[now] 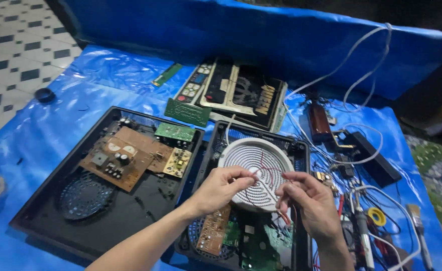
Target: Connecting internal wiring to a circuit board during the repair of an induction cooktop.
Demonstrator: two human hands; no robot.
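My left hand and my right hand hover over a round white heating coil disc that sits in an open black cooker housing. Both hands pinch thin red wires that run across the disc. The left fingertips meet near the disc's middle. My right hand holds a wire at the disc's right edge. Green and brown circuit boards lie in the housing below the disc, partly hidden by my hands.
A second open black housing with a brown circuit board and fan grille lies at left. Cooker top panels, a green board, white cables, a soldering iron, yellow tape roll and brush crowd the blue tarp.
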